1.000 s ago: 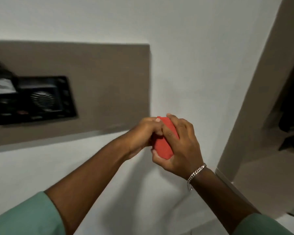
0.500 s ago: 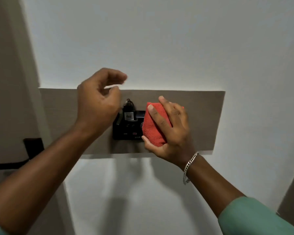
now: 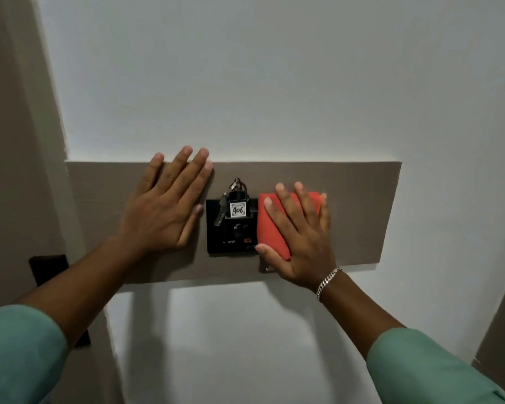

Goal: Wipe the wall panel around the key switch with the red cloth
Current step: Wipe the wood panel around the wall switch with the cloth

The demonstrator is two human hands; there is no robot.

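While my left hand (image 3: pixel 164 208) rests flat and open, my right hand (image 3: pixel 301 231) presses the red cloth (image 3: pixel 271 225) flat beside the key switch (image 3: pixel 232 225); I judge most of the wall panel (image 3: pixel 362 205) unwiped.

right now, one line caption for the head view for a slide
Right hand presses red cloth beside key switch; left hand flat on panel.

a white tag (image 3: pixel 238 210) on the key switch (image 3: pixel 231 228) reads "406"; the switch's black face reads "hi-fi".

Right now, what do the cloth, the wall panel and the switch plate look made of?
Red cloth: soft, matte fabric, folded, probably microfibre. Wall panel: matte grey-brown board, faint grain, possibly laminate. Key switch plate: glossy black, plastic or glass; cannot tell.
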